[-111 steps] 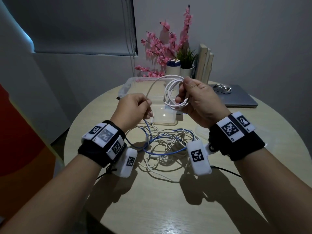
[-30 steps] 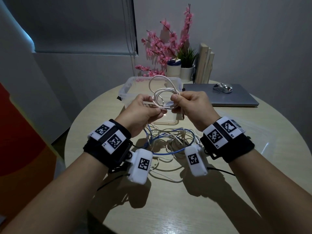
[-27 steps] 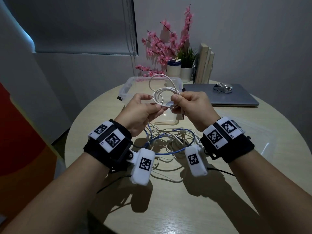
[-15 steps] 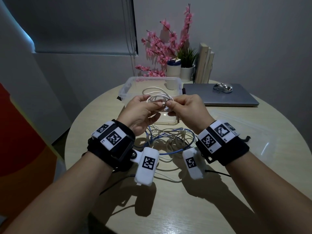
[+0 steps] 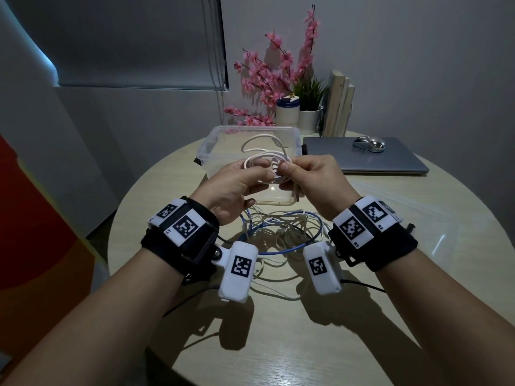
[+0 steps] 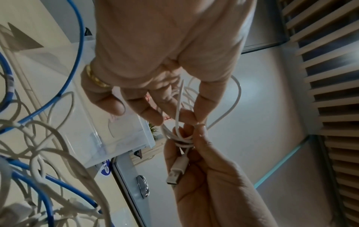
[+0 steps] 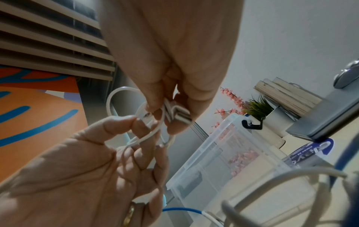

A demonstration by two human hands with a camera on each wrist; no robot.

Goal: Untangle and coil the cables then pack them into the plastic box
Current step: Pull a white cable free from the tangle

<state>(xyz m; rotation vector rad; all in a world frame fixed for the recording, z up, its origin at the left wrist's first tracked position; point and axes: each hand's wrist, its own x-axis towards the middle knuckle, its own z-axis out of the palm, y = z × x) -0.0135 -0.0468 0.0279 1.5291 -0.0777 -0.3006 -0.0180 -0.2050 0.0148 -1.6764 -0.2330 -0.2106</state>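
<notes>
White cable [image 5: 267, 160], gathered into a small coil, sits between our two hands just above the near rim of the plastic box [image 5: 206, 146] in the head view. A few seconds ago the loops hung large from our raised right hand while the left fed in the tail; now the coil is tighter and lower and both hands have closed in on it, so we judge this first cable nearly bound and close to ready for the box. Our left hand [image 5: 237, 188] pinches the near side of the coil with thumb and forefinger, wrist turned inward; our right hand [image 5: 312, 179] pinches the opposite side, fingers curled. The tangle of cables [image 5: 281, 232], white and blue, lies on the table [image 5: 390, 316] under our wrists, not yet sorted.

From the left wrist, our left hand's fingertips [image 6: 186, 116] grip the strand where it wraps round the bundle, and the USB plug [image 6: 175, 173] hangs down against the right palm.

From the right wrist, our right hand [image 7: 174, 76] clamps several folded turns between thumb and forefinger, while the left hand [image 7: 87, 169] holds a loop threaded through its fingers. Whether the tail is already tucked under we cannot quite tell; the strands blur here.
</notes>
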